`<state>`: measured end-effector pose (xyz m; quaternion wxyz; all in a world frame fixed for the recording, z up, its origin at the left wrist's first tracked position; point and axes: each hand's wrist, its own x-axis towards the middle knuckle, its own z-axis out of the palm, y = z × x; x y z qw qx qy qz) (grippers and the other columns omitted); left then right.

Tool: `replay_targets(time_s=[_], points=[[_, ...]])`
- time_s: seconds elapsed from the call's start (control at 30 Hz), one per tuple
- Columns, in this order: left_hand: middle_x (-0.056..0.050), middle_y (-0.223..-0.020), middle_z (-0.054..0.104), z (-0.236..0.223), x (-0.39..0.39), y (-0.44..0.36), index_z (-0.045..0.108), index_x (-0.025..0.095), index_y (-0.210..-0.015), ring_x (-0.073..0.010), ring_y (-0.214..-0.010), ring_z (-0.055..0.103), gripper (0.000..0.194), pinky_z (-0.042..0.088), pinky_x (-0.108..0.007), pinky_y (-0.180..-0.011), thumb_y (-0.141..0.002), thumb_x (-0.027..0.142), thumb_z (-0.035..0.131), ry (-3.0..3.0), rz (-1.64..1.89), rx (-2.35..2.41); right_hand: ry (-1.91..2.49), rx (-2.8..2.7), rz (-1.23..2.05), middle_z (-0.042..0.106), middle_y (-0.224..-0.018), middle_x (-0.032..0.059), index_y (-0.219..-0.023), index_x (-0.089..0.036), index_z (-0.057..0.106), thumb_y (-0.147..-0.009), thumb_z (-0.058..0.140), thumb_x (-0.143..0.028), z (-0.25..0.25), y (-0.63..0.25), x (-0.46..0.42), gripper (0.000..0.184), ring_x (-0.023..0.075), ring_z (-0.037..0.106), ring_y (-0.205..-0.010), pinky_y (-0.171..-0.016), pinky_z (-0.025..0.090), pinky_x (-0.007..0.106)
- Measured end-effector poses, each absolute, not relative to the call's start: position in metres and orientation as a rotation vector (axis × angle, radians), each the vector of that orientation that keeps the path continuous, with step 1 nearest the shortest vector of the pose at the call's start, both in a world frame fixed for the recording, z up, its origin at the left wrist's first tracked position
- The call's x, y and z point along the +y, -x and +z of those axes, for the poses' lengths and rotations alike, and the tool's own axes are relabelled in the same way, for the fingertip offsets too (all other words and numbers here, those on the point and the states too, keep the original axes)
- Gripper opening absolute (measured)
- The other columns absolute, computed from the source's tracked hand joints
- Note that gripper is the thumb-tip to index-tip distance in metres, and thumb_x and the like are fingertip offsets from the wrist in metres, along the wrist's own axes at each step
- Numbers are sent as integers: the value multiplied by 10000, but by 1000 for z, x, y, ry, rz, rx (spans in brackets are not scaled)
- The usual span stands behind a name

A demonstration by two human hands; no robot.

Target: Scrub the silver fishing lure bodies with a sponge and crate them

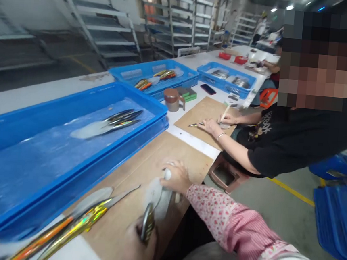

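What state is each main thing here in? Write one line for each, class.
Left hand: closed on a shiny piece.
Right hand: fingers curled at a pale piece; grip blurred.
Gold piece: lying beside an orange one.
Near blue tray: open-topped, holding dark pieces.
Middle blue tray: open-topped, holding gold-and-orange pieces.
Far blue tray: open-topped, holding silvery pieces.
Mug: upright.
Phone: lying flat.
Brown board: lying flat.
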<state>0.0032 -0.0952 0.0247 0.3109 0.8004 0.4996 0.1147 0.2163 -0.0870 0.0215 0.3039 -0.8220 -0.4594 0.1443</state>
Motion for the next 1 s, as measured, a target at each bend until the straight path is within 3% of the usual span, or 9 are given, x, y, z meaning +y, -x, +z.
replay_targets(time_s=[0.17, 0.33, 0.6, 0.77, 1.0], points=[[-89, -880, 655, 8, -103, -6, 521, 129, -1067, -218, -796, 644, 342, 516, -365, -761, -800, 316, 421, -2163, 264, 1215, 2144, -1151, 369, 512, -1197, 17, -1049, -308, 643, -662, 699, -332, 17, -229, -84, 392, 249, 430, -1116, -948, 368, 409], [-148, -1143, 610, 10, -108, -8, 461, 126, -1244, -260, -1048, 594, 461, 448, -426, -928, -863, 381, 411, -2320, 240, 1271, 2092, -1194, 303, 510, -1190, 38, -1079, -276, 639, -687, 673, -310, 26, -236, -71, 395, 246, 427, -1124, -958, 362, 400], [-141, -1003, 669, 31, -107, -16, 402, 119, -1270, -240, -886, 670, 430, 473, -334, -753, -923, 371, 368, -2102, -145, 1281, 2235, -1351, 329, 523, -1201, 35, -1076, -286, 637, -709, 673, -338, 26, -220, -69, 372, 266, 410, -1116, -898, 381, 425], [-136, -1006, 679, 28, -106, -18, 358, 123, -1265, -235, -858, 684, 403, 474, -309, -716, -923, 334, 368, -2020, -123, 1213, 2149, -1534, 483, 559, -1133, 11, -1073, -297, 630, -703, 678, -335, 27, -205, -90, 375, 239, 431, -1078, -882, 390, 383], [-139, -976, 689, 27, -107, -17, 367, 127, -1238, -253, -857, 688, 388, 486, -332, -732, -915, 342, 354, -1976, -57, 1196, 2321, -1423, 367, 519, -1172, 58, -1121, -272, 622, -741, 647, -319, 35, -220, -69, 384, 274, 394, -1113, -885, 377, 420]])
